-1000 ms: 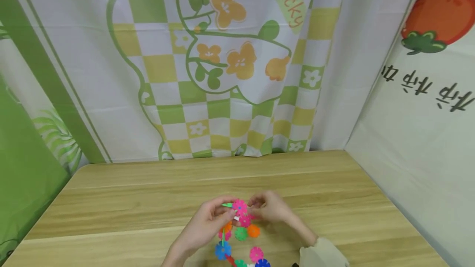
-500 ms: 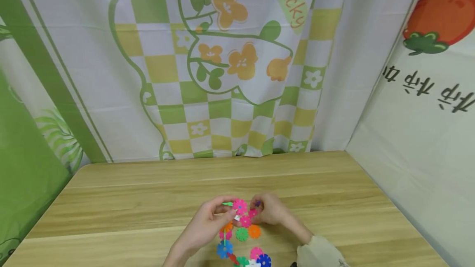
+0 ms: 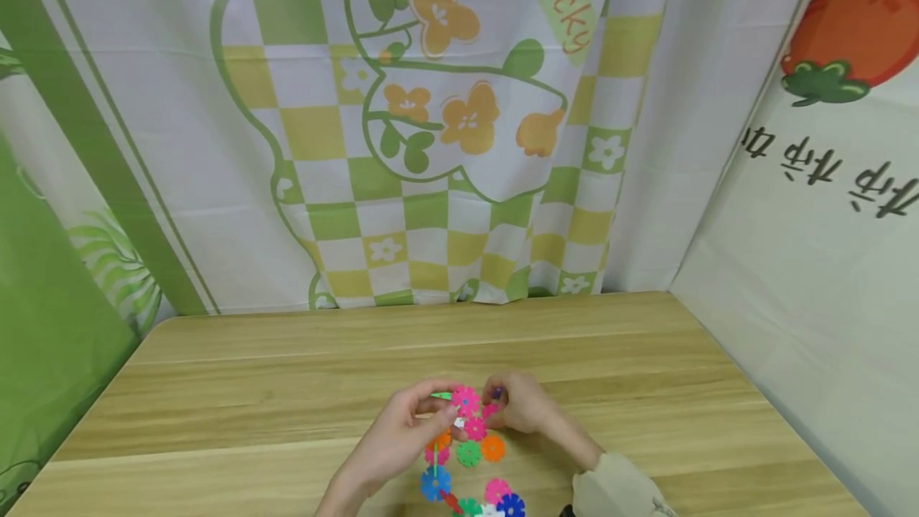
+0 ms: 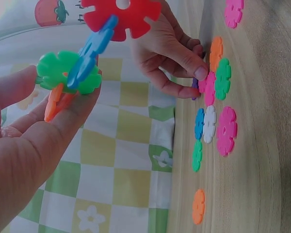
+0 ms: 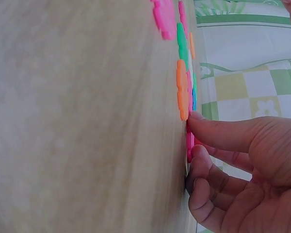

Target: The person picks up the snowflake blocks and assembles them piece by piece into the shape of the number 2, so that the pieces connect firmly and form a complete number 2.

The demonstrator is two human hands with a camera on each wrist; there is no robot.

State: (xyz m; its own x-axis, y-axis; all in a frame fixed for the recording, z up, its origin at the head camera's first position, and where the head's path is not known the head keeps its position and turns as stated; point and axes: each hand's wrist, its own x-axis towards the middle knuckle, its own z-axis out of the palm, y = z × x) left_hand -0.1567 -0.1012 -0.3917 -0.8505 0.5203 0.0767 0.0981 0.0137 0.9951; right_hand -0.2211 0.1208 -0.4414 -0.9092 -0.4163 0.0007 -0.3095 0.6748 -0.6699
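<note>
My left hand (image 3: pixel 391 433) holds a short chain of flower-shaped plastic building discs above the table. In the left wrist view, its thumb and fingers grip the green disc (image 4: pixel 51 63) with an orange disc (image 4: pixel 53 102) slotted into it. A blue disc (image 4: pixel 89 56) and a red disc (image 4: pixel 121 17) continue that chain. My right hand (image 3: pixel 527 404) is low at the tabletop, thumb and fingertips pinching a pink disc (image 5: pixel 189 145). A purple disc (image 3: pixel 498 393) shows by its fingers; whether they hold it too is hidden.
Loose discs lie on the wooden table (image 3: pixel 287 373): a green disc (image 3: pixel 468 453), an orange disc (image 3: pixel 492 447), a pink disc (image 3: pixel 497 491) and several others. Near the lower frame edge is a dark blue disc (image 3: pixel 511 505). A patterned curtain (image 3: pixel 459 222) hangs behind.
My right hand's fingers have settled round the pink disc beside the others, and the purple disc has come into view by them. My left hand has barely moved with its chain.
</note>
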